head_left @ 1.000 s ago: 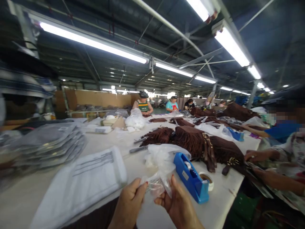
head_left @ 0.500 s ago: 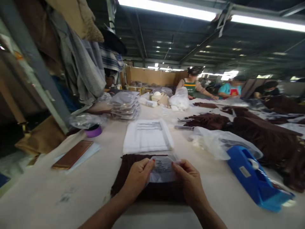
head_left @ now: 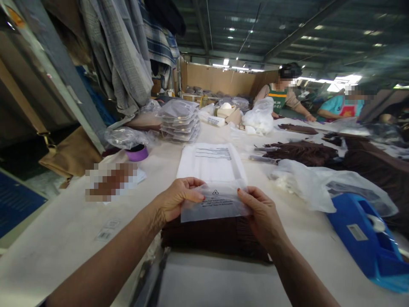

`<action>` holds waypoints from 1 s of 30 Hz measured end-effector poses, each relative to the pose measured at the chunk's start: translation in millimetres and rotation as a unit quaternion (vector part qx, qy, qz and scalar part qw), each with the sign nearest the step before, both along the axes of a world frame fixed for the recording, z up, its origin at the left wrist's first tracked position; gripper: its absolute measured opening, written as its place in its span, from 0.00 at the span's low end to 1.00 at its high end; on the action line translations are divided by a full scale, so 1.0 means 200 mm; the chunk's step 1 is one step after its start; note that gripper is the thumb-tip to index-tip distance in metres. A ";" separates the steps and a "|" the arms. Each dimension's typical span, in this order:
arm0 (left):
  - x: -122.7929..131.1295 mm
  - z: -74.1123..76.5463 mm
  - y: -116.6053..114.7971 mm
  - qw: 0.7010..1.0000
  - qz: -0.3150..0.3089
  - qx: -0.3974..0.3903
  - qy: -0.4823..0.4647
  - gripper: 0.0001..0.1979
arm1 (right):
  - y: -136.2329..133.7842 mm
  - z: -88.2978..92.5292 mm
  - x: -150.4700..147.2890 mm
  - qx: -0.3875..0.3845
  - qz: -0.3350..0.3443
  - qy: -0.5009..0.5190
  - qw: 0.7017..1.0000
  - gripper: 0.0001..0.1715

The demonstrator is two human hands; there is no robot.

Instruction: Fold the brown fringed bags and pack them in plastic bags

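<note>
Fingers (head_left: 194, 195) of L hand (head_left: 179, 199) & R hand (head_left: 260, 211) pinched opp. edges of bag (head_left: 212, 212), at far side of brown cloth (head_left: 211, 238). Step apparently: holding bag spread; next move prob. called for even grip. Pack (head_left: 207, 164) lay beyond brown cloth, dispenser (head_left: 351, 245) to its R.

Pouch (head_left: 209, 212) before bag stack (head_left: 204, 165); tape dispenser (head_left: 347, 224) right, roll (head_left: 137, 154) left.

The printed bag (head_left: 220, 209) is thin, translucent plastic, smooth and frosted. Below it, the dark brown piece (head_left: 204, 236) looks matt and soft, like suede or napped cloth. The tape dispenser (head_left: 348, 247) is smooth, shiny blue plastic. Near the left edge of the surface (head_left: 64, 241), a crumpled clear plastic wrapper (head_left: 126, 137) gleams; the surface itself is pale and matt.
</note>
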State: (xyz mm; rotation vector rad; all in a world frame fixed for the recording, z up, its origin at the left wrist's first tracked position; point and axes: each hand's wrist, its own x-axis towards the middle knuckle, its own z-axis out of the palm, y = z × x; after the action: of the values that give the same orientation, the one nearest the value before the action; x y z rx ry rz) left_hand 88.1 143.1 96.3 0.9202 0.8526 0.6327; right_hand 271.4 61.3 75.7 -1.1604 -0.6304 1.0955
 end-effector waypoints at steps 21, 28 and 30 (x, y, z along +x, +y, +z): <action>0.07 -0.35 -0.01 0.800 0.055 0.485 0.348 0.17 | -0.06 -0.33 0.05 -0.125 -0.066 -0.500 0.855 0.16; 0.09 -0.42 -0.11 0.536 -0.113 0.770 0.327 0.12 | -0.05 -0.35 0.08 -0.134 -0.056 -0.533 0.833 0.14; 0.10 -0.44 -0.12 0.555 -0.126 0.740 0.359 0.16 | -0.06 -0.34 0.09 -0.140 -0.064 -0.574 0.804 0.13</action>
State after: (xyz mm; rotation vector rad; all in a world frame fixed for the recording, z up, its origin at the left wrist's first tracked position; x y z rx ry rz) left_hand 107.8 118.5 8.0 2.9822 0.6993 0.6372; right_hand 289.6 50.2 7.7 -2.0927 -1.3064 0.2395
